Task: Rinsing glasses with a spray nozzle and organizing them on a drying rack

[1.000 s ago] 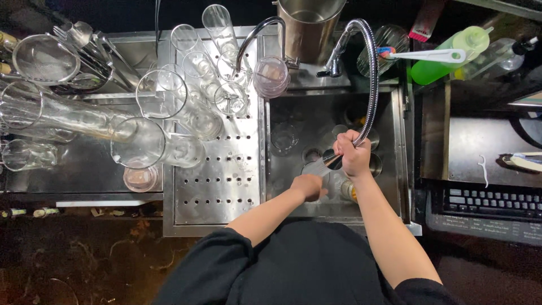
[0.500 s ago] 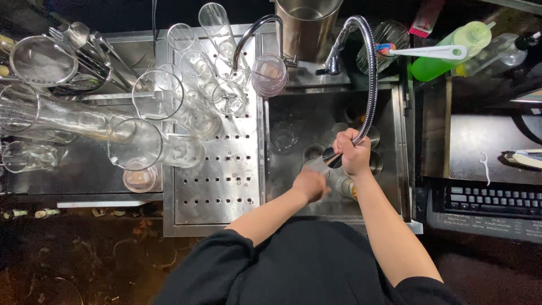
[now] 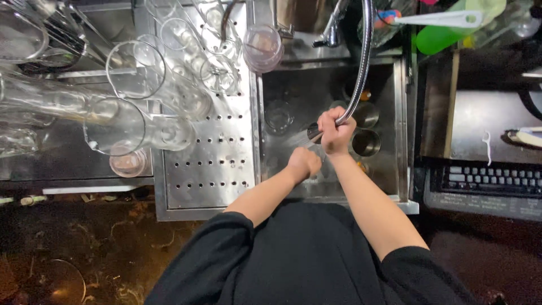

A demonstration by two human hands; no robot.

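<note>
Spray head [image 3: 314,133] is clamped in the right hand [image 3: 336,132] over the sink [image 3: 293,85], its hose [image 3: 364,62] arching up. Judged stiff at the head, springy along the hose, wet and slippery; best gripped just behind the nozzle. Left hand [image 3: 304,164] is fisted beneath the spray; contents cannot be told. Two metal cups [image 3: 366,129] stand open in the basin, fill unclear. Glasses [image 3: 135,68] crowd the drainboard [image 3: 214,169].

The sink [image 3: 293,96] is dull grey metal, wet and a bit shiny. The hose [image 3: 364,68] is shiny ribbed metal. At nine o'clock, the tray [image 3: 214,169] is matt metal with holes. The glasses [image 3: 135,68] are clear and glossy. At one o'clock, the bottle [image 3: 451,28] is smooth green plastic.
</note>
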